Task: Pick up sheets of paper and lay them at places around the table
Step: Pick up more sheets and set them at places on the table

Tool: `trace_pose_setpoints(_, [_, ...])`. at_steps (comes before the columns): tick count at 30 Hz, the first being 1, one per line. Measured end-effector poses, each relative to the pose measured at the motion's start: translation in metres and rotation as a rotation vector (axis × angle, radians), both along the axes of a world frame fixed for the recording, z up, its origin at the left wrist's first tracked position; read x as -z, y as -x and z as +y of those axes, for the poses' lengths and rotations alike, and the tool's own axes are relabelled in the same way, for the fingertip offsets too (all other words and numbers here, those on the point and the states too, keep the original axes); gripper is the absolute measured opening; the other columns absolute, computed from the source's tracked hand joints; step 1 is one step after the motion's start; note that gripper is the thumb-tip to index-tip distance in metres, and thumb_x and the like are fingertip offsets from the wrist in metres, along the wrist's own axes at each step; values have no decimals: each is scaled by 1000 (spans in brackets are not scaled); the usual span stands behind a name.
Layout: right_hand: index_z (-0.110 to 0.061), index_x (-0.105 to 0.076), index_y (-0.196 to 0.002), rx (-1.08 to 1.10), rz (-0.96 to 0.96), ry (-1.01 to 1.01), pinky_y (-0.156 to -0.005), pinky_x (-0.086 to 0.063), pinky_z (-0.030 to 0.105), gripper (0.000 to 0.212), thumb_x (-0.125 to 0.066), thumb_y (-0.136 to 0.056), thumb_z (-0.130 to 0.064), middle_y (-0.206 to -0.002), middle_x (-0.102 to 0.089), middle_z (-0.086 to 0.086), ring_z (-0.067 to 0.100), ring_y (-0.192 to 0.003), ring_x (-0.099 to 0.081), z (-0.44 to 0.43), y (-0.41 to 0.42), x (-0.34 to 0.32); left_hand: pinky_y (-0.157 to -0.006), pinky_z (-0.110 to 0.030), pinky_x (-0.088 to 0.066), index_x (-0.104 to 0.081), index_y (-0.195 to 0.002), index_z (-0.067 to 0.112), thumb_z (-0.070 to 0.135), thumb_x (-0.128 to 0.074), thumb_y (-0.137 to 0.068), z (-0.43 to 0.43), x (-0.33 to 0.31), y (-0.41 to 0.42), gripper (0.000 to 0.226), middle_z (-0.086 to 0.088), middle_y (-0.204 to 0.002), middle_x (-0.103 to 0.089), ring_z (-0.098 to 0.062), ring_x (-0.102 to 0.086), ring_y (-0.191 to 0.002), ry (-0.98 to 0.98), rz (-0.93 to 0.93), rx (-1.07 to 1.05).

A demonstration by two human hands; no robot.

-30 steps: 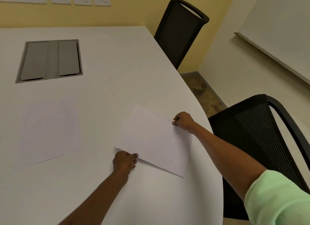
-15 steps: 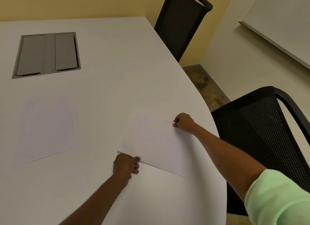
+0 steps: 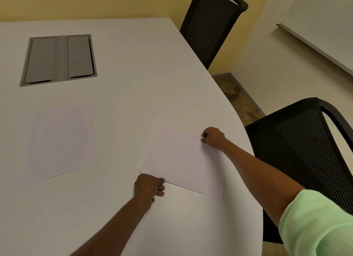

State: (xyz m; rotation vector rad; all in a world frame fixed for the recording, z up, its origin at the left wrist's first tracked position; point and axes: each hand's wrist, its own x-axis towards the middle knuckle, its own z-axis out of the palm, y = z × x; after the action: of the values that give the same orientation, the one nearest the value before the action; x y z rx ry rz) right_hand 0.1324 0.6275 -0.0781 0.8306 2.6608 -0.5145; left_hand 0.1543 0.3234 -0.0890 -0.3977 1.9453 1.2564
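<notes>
A white sheet of paper lies almost flat on the white table, near its right edge. My left hand pinches the sheet's near left corner. My right hand pinches its far right corner. A second white sheet lies flat on the table to the left, apart from both hands.
A grey cable hatch is set into the table further back. One black mesh chair stands at the far right corner, another right beside the table's curved edge by my right arm. A whiteboard hangs on the right wall.
The sheet in my hands has come down from slightly raised to almost flat on the table. Both hands stay on their corners.
</notes>
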Motion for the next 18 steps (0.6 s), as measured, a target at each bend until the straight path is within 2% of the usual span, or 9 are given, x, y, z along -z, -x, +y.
trace_pose_setpoints(5, [-9,-65,-111,-76,23,-58,-98,-38,37,22,-60,-90,-16,-120,-65,5,27,-114,-57,-3,-1,3,-42,-19,-31,-68,-71,3,15,-75,-76,3,2,0,15,-10,-59,-71,-21,-66,-47,12,-30,0])
trace_pose_setpoints(13, [-9,-64,-108,-88,48,-85,-95,-34,36,19,-59,-92,-16,-114,-68,5,27,-110,-58,-5,-6,4,-30,-14,-32,-65,-72,1,11,-77,-76,3,5,-3,15,-13,-57,-69,-24,-63,-41,24,-80,35])
trace_pose_setpoints(18, [-10,-61,-107,-41,17,-90,-96,-37,38,23,-62,-90,-24,-111,-66,5,26,-107,-58,-11,-3,-1,-29,-15,-33,-68,-77,-5,14,-80,-75,-4,1,3,22,-16,-59,-67,-25,-59,-39,15,-71,33])
